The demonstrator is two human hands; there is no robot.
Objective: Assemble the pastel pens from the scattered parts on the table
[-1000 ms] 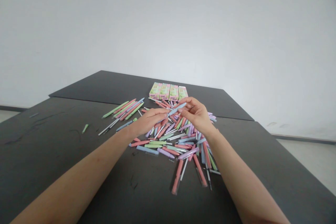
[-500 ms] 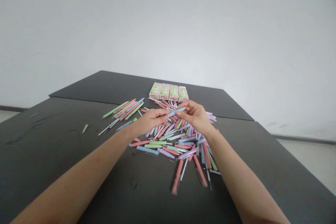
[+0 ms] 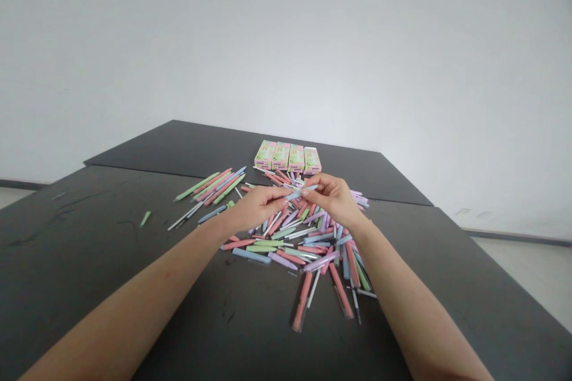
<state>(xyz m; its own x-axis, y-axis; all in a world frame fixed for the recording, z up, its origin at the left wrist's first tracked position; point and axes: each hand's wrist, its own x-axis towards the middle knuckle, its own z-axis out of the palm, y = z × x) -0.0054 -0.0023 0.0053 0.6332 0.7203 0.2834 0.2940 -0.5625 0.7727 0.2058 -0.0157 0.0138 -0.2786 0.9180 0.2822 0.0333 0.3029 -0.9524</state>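
Note:
A light blue pen (image 3: 295, 194) is held above the middle of the pile, tilted slightly up to the right. My left hand (image 3: 259, 205) pinches its left end, and the fingers of my right hand (image 3: 334, 197) close around its right end. Beneath both hands spreads a loose heap of pen parts (image 3: 277, 248): red, green, blue and purple barrels with thin white refills. My hands cover part of this heap. Left of my left hand lies a row of pens (image 3: 214, 184) in green, red and blue, with a few white refills (image 3: 185, 215) below it.
Several pink-and-green boxes (image 3: 280, 156) stand side by side behind the heap. A short green piece (image 3: 145, 218) lies alone at the left on the dark table (image 3: 187, 321). Nearest me are two red barrels in clear sleeves (image 3: 302, 303). A pale wall rises behind the table.
Both hands keep their grip on the blue pen over the heap. My fingers and the pen have shifted slightly; the things on the table look the same.

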